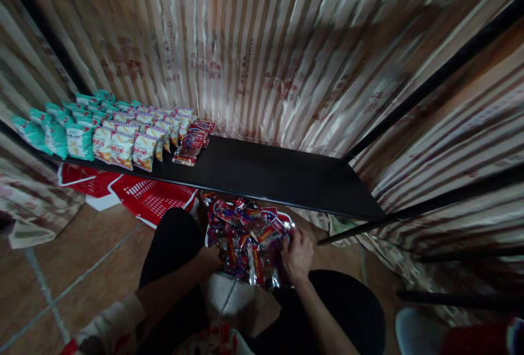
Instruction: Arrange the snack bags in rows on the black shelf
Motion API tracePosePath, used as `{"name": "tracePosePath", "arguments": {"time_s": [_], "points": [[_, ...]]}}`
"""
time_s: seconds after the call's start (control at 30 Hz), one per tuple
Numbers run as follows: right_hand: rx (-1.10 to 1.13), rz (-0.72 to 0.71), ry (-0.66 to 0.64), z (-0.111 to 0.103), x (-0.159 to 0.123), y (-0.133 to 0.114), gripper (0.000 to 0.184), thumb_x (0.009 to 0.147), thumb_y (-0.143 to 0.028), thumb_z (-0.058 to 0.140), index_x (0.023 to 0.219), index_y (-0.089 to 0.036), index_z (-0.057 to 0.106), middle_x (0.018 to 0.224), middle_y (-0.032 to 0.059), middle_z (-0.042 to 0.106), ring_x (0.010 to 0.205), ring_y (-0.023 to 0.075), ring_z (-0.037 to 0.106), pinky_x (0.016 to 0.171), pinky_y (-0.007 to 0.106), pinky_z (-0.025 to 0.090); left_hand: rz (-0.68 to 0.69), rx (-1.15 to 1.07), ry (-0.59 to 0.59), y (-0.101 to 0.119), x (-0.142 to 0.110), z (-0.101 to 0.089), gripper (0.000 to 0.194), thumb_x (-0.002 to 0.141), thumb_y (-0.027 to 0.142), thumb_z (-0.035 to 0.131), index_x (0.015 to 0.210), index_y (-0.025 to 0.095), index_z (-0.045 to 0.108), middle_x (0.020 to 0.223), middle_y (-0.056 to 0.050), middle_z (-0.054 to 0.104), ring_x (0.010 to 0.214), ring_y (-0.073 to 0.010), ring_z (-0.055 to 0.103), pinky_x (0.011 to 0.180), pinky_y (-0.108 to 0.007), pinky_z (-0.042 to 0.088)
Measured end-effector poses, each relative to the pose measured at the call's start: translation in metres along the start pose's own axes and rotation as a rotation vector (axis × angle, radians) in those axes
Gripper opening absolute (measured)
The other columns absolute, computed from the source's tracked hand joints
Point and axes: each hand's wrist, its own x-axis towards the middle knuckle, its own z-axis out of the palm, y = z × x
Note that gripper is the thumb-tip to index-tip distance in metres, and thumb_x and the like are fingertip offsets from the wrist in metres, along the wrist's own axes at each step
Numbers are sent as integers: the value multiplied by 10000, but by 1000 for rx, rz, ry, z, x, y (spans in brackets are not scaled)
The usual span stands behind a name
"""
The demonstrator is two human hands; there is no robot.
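Observation:
Between my knees stands a basket heaped with shiny red and purple snack packets [241, 229]. My left hand [209, 259] is at the heap's near left side, its fingers curled in among the packets; what they hold is hidden. At the right side of the heap, my right hand [298, 251] has its fingers closed on a shiny snack packet [278, 268]. On the black shelf [278, 172] beyond, a short row of flat red packets [193, 143] lies beside white and orange snack bags [144, 150].
Teal snack bags [79, 139] stand in rows at the shelf's left end. Red plastic baskets [151, 198] sit on the tiled floor under the shelf. Black rack poles [409, 93] slant along the right, and a striped curtain [245, 44] hangs behind. A pale stool-like object [417, 330] is at lower right.

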Motion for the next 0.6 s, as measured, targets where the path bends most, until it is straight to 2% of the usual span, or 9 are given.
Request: {"name": "tracePosePath", "arguments": {"time_s": [0.07, 0.13, 0.2, 0.3, 0.37, 0.47, 0.53, 0.6], "points": [[56, -220, -51, -2, 11, -25, 353, 904, -291, 357, 1165, -179, 567, 1241, 100, 546, 1163, 243, 451, 1007, 378, 317, -16, 19, -50, -2, -4, -5, 239, 866, 198, 461, 970, 159, 672, 1009, -139, 620, 959, -249, 562, 740, -348, 509], [69, -375, -113, -3, 25, -53, 345, 900, -240, 365, 1170, -207, 576, 1243, 67, 558, 1159, 208, 452, 1017, 357, 315, -9, 30, -106, -4, -10, -11, 206, 837, 157, 491, 906, 165, 685, 991, -136, 625, 973, -254, 567, 759, -351, 507], [17, -421, -157, -2, 41, -79, 367, 875, -219, 418, 1214, -209, 558, 1298, 69, 529, 1178, 216, 438, 1006, 355, 326, 26, 28, -140, -6, -17, -18, 184, 790, 148, 554, 919, 177, 682, 1019, -131, 624, 1008, -259, 562, 786, -348, 501], [-117, -485, -336, 4, 59, -106, 377, 826, -212, 510, 1195, -233, 585, 1237, 74, 587, 1140, 244, 483, 928, 344, 374, 119, 13, -137, -9, -27, -31, 320, 749, 137, 593, 1061, 188, 640, 1196, -150, 571, 1152, -287, 495, 892, -384, 458], [-187, -491, -424, 9, 65, -113, 327, 820, -180, 508, 1119, -227, 631, 1124, 83, 649, 1070, 242, 541, 848, 321, 401, 145, -4, -126, -10, -30, -42, 329, 743, 124, 586, 1064, 174, 635, 1238, -169, 551, 1183, -306, 475, 919, -416, 436], [-222, -490, -452, 13, 65, -112, 280, 847, -136, 448, 1022, -181, 662, 1013, 106, 679, 989, 222, 583, 792, 294, 400, 79, -122, -126, -10, -28, -60, 249, 739, 147, 580, 980, 139, 646, 1133, -177, 610, 1053, -300, 560, 853, -404, 461], [-233, -504, -422, 11, 61, -109, 288, 871, -133, 411, 1024, -172, 651, 1032, 113, 668, 994, 218, 576, 811, 296, 386, 19, -326, -23, -9, -21, -70, 204, 776, 188, 539, 946, 134, 639, 1047, -151, 639, 960, -260, 593, 831, -366, 459], [-238, -531, -337, 7, 56, -105, 281, 888, -151, 400, 1024, -184, 643, 1036, 104, 662, 988, 219, 563, 821, 307, 374, -75, -647, 136, -8, -10, -74, 180, 817, 245, 496, 882, 147, 632, 939, -101, 656, 880, -215, 603, 815, -326, 452]]}}
